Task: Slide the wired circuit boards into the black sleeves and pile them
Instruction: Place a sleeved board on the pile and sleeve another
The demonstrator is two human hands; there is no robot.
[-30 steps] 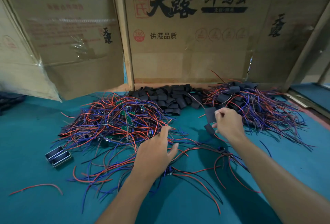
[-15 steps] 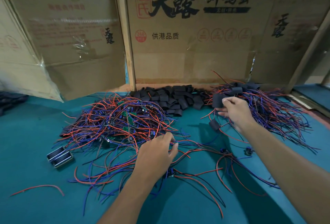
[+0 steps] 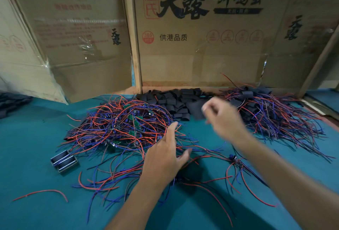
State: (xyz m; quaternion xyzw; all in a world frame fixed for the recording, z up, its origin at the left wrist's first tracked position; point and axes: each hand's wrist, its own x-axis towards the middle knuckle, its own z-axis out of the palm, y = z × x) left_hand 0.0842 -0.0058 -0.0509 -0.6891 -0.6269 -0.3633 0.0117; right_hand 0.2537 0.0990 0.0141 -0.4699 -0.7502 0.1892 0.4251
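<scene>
Where the green table (image 3: 27, 156) runs out to the far left, a loose red wire (image 3: 42, 192) lies by itself, and a little further in a pair of small metal blocks (image 3: 64, 161) sit side by side, touching, their long sides angled up toward the right. Beside them spreads the big tangle of wired boards (image 3: 124, 125), small green boards buried in the middle with red and blue wires splaying out every way, so no single direction holds. The left hand (image 3: 163, 158) hovers at the near right edge of that tangle, fingers straight and loosely apart, thumb out to the right, pointing away toward the cardboard; whether it touches the wires below, I cannot tell. Behind it, against the cardboard boxes (image 3: 201, 46), lies a heap of short black sleeves (image 3: 174, 101), flat and jumbled. The right hand (image 3: 223, 119) is raised just in front of that heap, blurred, fingers curled in; whether it pinches a sleeve I cannot tell. Further right sits the finished pile (image 3: 271, 112), sleeves toward the back, wires mostly trailing forward and rightward across the table.
</scene>
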